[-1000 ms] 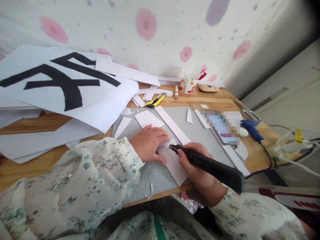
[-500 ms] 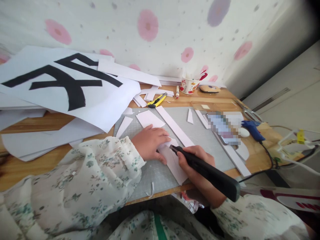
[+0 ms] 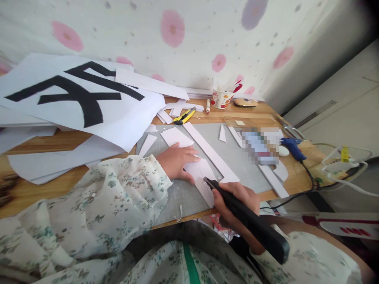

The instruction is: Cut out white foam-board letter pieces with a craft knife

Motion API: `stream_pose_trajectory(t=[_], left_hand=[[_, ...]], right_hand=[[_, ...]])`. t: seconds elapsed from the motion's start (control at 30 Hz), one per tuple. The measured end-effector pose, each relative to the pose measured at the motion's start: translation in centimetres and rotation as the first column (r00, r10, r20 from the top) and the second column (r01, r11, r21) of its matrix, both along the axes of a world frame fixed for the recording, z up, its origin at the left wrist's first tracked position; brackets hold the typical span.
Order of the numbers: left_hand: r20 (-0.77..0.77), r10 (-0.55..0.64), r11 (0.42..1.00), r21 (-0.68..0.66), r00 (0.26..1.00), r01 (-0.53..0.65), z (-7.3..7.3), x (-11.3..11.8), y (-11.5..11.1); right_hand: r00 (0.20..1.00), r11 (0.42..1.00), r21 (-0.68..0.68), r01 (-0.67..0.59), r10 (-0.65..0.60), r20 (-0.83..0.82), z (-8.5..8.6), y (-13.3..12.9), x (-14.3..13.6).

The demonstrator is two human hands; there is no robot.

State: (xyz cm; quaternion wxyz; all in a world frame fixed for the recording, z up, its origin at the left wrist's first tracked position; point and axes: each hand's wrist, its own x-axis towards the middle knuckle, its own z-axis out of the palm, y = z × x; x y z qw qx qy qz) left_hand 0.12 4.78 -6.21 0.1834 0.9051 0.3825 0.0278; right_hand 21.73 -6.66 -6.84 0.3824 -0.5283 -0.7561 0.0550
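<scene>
My left hand (image 3: 177,161) lies flat with fingers spread, pressing a white foam-board piece (image 3: 199,185) onto the grey cutting mat (image 3: 174,197). In my right hand (image 3: 237,201) is a black utility knife (image 3: 251,221), its tip touching or just above the board below my left fingers. A thin line runs across the board near the tip. Just beyond lies a long white strip (image 3: 210,152) with a hooked near end. Another white piece (image 3: 177,137) sits past my left fingers, and a curled sliver (image 3: 180,213) rests at the mat's front edge.
A yellow cutter (image 3: 185,116) lies behind the mat, near a paper cup (image 3: 221,98). At left spreads a sheet with black strokes (image 3: 118,114). To the right are a phone (image 3: 260,146), a blue glue gun (image 3: 293,148), scissors (image 3: 291,129) and cables (image 3: 312,173).
My right hand has drawn the knife slightly down toward me along the board. The left hand keeps its hold on the piece. The whole view has shifted a little.
</scene>
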Motion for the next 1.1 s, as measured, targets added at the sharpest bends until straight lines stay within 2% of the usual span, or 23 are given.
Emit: stream_pose_trajectory(t=[0.2, 0.47, 0.57, 0.67, 0.77, 0.87, 0.97, 1.1], left_hand=[[-0.002, 0.002, 1.000, -0.007, 1.000, -0.002, 0.0, 0.0, 0.1], [-0.005, -0.014, 1.000, 0.008, 1.000, 0.014, -0.2, -0.2, 0.1], [0.034, -0.039, 0.997, 0.073, 0.999, 0.037, -0.4, -0.4, 0.1], [0.080, -0.079, 0.980, 0.187, 0.994, 0.063, -0.4, -0.5, 0.1], [0.116, -0.096, 0.951, 0.306, 0.989, 0.056, 0.0, -0.5, -0.2], [0.167, -0.006, 0.910, 0.410, 0.986, -0.064, 0.7, -0.3, -0.6], [0.152, 0.085, 0.884, 0.444, 0.985, -0.145, 1.2, -0.2, -0.9], [0.004, 0.010, 0.942, 0.337, 1.000, -0.011, 1.4, -0.2, -1.2]], right_hand=[[0.998, 0.997, 0.070, -0.045, 0.048, -0.034, -0.4, -2.5, 0.8], [0.998, 0.993, 0.120, -0.007, 0.014, -0.060, 0.7, -5.4, 2.1], [0.982, 1.000, -0.014, 0.002, -0.005, -0.190, 0.9, -5.5, 3.1], [0.931, 0.975, -0.197, -0.098, 0.020, -0.364, 1.1, -4.7, 3.6], [0.863, 0.951, -0.243, -0.190, 0.044, -0.502, 1.1, -3.8, 3.6], [0.815, 0.939, -0.320, -0.127, -0.086, -0.573, 0.9, -3.0, 3.5], [0.767, 0.888, -0.459, -0.029, -0.275, -0.581, 0.7, -2.2, 3.3], [0.659, 0.835, -0.543, -0.084, -0.363, -0.659, 1.2, -1.3, 3.1]])
